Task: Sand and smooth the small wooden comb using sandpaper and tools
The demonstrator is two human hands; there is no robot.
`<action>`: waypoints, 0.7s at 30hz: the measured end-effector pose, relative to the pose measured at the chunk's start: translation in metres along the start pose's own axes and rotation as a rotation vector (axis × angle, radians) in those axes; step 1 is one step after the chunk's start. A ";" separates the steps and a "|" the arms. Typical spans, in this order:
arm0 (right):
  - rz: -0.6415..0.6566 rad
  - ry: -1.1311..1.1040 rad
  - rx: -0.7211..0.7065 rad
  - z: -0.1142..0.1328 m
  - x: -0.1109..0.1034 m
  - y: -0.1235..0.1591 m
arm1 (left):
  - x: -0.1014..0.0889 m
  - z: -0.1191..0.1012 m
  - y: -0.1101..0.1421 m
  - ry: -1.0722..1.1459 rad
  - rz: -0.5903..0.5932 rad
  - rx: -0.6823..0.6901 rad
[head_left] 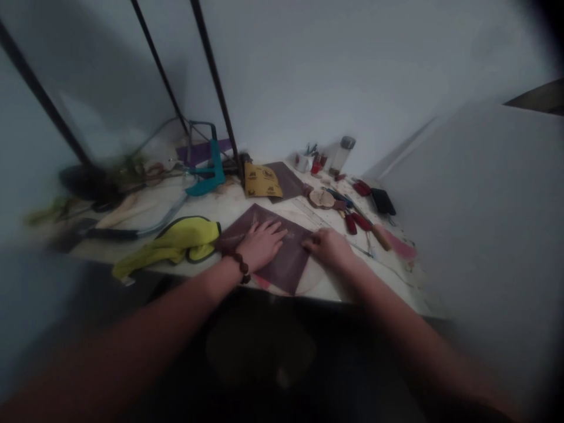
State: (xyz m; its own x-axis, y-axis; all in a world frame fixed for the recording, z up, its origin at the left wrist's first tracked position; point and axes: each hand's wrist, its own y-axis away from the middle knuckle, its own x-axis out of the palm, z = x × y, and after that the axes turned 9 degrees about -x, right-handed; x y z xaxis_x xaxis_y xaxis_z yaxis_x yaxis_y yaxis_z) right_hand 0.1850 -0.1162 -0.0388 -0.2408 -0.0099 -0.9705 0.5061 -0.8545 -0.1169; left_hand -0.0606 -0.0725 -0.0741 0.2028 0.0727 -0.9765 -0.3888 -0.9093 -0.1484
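A person's left hand (261, 245) lies flat, its fingers (274, 228) extended and gripping nothing, on a dark sheet of sandpaper (287, 269) at the near edge of the worktop (247, 205). The right hand (328, 247) meets the sheet's right edge, whether gripping it impossible to tell. A yellow cloth (176, 247) lies just left.

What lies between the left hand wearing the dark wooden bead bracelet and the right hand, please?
The head view shows a dark brown sheet of sandpaper between the left hand and the right hand, with both hands resting on it.
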 end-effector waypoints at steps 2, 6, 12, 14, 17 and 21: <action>0.008 -0.007 -0.038 -0.001 0.001 0.000 | 0.000 0.000 0.000 0.000 0.006 0.001; 0.024 -0.050 -0.191 0.000 0.005 0.000 | 0.001 0.001 0.000 0.001 -0.006 0.018; 0.048 -0.025 -0.222 0.002 0.008 0.000 | 0.001 0.002 0.001 0.007 -0.013 0.032; 0.059 -0.005 -0.173 0.002 0.007 -0.001 | 0.001 0.002 0.001 0.008 -0.007 0.022; 0.028 0.033 -0.051 0.002 0.004 -0.002 | -0.001 0.000 0.000 0.010 0.009 -0.003; 0.096 -0.022 -0.206 0.008 0.004 -0.001 | 0.000 0.000 0.000 0.011 0.006 0.015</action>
State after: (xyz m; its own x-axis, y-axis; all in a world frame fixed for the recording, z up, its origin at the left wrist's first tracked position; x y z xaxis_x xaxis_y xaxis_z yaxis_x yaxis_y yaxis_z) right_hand 0.1771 -0.1189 -0.0409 -0.1999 -0.0993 -0.9748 0.6853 -0.7252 -0.0666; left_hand -0.0607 -0.0724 -0.0743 0.2105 0.0627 -0.9756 -0.4031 -0.9036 -0.1450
